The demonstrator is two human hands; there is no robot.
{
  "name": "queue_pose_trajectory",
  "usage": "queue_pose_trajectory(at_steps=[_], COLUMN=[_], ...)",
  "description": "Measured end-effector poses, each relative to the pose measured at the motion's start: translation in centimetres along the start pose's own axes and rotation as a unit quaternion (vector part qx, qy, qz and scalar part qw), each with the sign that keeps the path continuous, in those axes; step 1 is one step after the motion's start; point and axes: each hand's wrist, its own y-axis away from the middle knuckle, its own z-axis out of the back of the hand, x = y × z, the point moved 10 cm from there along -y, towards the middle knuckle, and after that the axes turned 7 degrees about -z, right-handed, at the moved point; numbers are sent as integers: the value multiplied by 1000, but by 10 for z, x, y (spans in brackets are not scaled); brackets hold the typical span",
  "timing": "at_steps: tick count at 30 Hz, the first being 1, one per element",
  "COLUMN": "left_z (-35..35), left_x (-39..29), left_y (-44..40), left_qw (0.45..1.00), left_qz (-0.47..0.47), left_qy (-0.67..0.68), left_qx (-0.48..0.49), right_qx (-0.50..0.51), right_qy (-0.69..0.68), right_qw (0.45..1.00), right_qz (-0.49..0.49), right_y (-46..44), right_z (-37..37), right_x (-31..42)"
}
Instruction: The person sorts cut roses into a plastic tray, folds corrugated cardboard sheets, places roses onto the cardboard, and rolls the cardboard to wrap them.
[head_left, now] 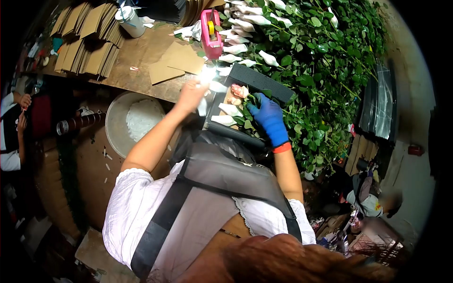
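My right hand (270, 117), in a blue glove with a red cuff, closes around the leaves and stems just behind some roses. One pink rose (239, 90) and paler blooms show beside its fingertips. They lie over a black ridged box (262, 82), along with flower heads in white mesh sleeves (231, 110). My bare left hand (192, 94) is left of the box, its fingers drawn together beside a bright glare. That glare hides what the fingertips hold, if anything.
Cardboard sheets (177, 61), a pink tape dispenser (211, 37), a lidded white cup (130, 21) and stacked cardboard (87, 37) are on the table. Leafy sleeved roses (321, 70) heap up at right. A round bin (113, 125) stands below left. Other people are at both sides.
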Motion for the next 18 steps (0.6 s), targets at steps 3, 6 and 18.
queue_pose_trajectory(at_steps=[3,6,18], left_z=[-1,-27,-39], left_x=[-27,-17,-24], left_y=[10,21,40], left_qw=[992,955,993], left_qz=[22,-36,22], left_qy=[-59,-248,-47], left_qx=[106,160,110], right_qx=[131,49,-49], right_qy=[-104,47,148], right_qw=[986,993,986], right_qz=[14,100,52], right_y=[13,15,18], right_z=[8,5,-8], right_x=[8,18,20])
